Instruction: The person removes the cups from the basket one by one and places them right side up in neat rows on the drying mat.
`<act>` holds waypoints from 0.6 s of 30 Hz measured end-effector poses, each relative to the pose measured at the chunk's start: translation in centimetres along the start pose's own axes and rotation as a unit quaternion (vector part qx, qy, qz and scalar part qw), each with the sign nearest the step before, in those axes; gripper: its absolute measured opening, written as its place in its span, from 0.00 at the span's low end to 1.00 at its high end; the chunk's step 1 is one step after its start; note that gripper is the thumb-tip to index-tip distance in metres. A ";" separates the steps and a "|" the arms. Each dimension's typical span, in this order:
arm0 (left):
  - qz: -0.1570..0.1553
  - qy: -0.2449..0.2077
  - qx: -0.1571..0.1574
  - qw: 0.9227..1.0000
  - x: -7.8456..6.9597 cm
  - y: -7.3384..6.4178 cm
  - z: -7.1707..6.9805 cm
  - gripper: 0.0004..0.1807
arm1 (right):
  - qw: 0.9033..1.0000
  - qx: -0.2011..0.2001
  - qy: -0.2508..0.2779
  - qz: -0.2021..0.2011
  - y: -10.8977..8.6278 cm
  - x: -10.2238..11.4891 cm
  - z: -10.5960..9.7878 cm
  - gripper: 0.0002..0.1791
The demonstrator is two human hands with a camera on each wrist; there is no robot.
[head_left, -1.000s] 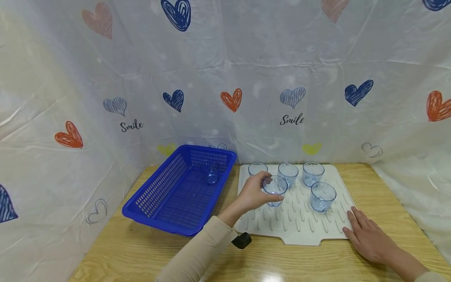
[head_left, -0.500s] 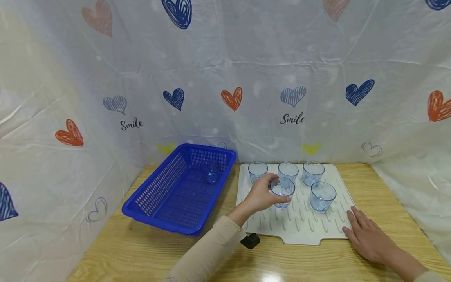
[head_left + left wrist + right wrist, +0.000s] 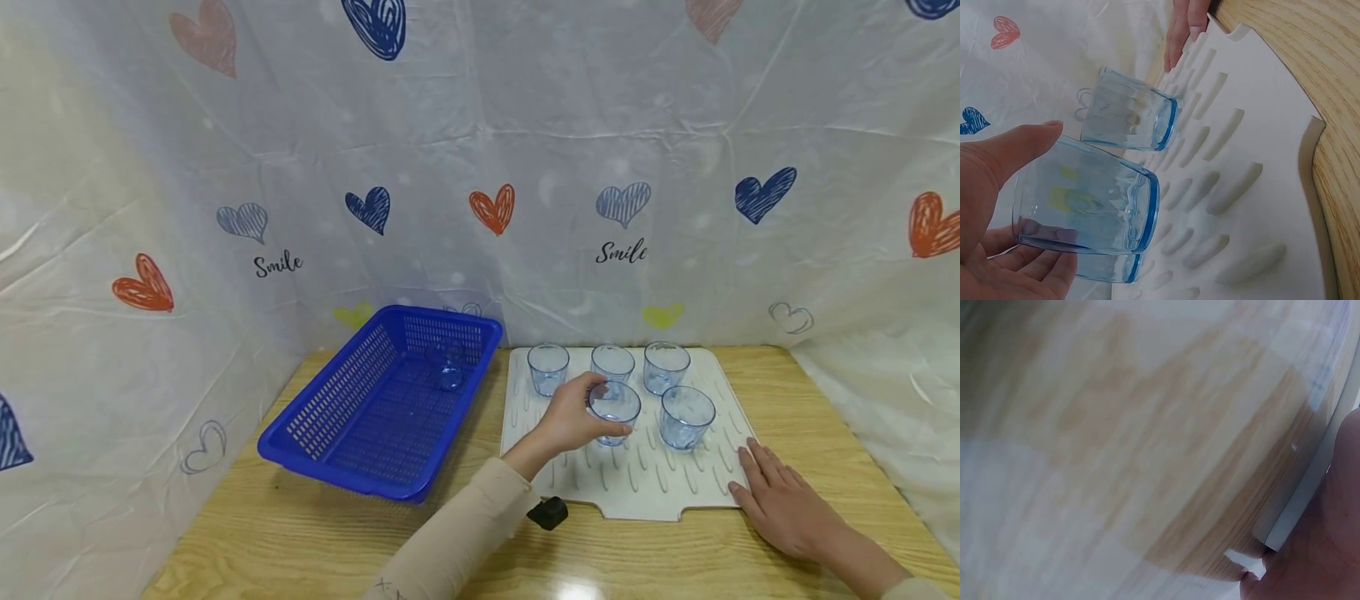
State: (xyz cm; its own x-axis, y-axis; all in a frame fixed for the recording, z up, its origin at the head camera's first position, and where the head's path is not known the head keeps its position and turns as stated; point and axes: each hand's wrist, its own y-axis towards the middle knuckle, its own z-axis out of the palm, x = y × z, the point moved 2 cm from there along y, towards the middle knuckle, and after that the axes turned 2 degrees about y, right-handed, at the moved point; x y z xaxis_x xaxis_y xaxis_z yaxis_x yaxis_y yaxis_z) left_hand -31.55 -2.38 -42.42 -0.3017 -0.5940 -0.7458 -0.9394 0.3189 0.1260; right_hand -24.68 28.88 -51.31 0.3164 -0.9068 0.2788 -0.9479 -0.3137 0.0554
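My left hand [image 3: 576, 415] grips a clear bluish drinking glass [image 3: 615, 427], thumb on one side and fingers on the other. In the left wrist view this glass [image 3: 1085, 194] is upright relative to the white ridged drying mat [image 3: 1272, 206], its base close to the ridges; whether it touches them I cannot tell. Another glass [image 3: 687, 418] stands to its right on the mat. Behind stand a back-left glass [image 3: 548, 369], a back-middle glass [image 3: 612, 362] and a back-right glass [image 3: 666, 367]. My right hand [image 3: 787, 504] lies with extended fingers at the mat's front right corner.
A blue slotted plastic basket [image 3: 337, 483] stands left of the mat, with clear glassware [image 3: 451, 375] at its far right end. The wooden table [image 3: 615, 558] runs along the front. A white curtain [image 3: 547, 283] printed with hearts hangs close behind.
My left hand has moved to the right and slightly nearer, carrying the glass across the front of the back row. The right hand has stayed at the mat's corner.
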 end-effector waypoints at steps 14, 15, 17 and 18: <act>-0.013 0.002 0.010 1.000 0.2 1.0 1.1 0.45 | 1.000 0.002 0.009 -0.001 -0.1 0.2 -0.3 0.39; -0.015 0.001 0.010 1.000 0.3 1.0 1.2 0.45 | 1.000 0.002 0.011 -0.001 -0.1 0.2 -0.3 0.39; -0.017 0.001 0.011 1.000 0.4 1.0 1.3 0.45 | 1.000 0.004 0.015 0.000 -0.1 0.2 -0.2 0.40; -0.018 0.000 0.011 1.000 0.4 1.1 1.4 0.45 | 1.000 0.004 0.014 -0.001 -0.1 0.1 -0.2 0.40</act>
State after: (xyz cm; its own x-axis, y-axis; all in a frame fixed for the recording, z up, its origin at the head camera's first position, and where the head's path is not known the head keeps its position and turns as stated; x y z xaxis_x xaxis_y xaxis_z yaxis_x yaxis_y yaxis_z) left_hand -32.47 -1.26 -43.50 -0.2683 -0.6056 -0.7491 -0.9456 0.3139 0.0850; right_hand -24.54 28.85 -51.08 0.3161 -0.8982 0.3055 -0.9472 -0.3173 0.0472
